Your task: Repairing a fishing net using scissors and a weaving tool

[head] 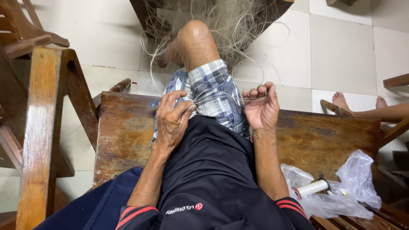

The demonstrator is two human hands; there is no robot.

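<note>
I sit on a wooden bench (123, 136) with one knee raised. My left hand (174, 117) rests over my plaid shorts (213, 91), its fingers pinched on a thin pale line. My right hand (260, 107) is curled, palm toward me, and grips a thin stick-like tool with the same line. The line runs taut between the two hands. A tangle of pale fishing net (221, 23) hangs beyond my knee, over the floor and a dark wooden piece.
A white spool (313, 187) lies among clear plastic bags (353, 183) on the bench at my right. A wooden chair frame (42, 110) stands at the left. Another person's bare feet (341, 102) rest on the tiled floor at the right.
</note>
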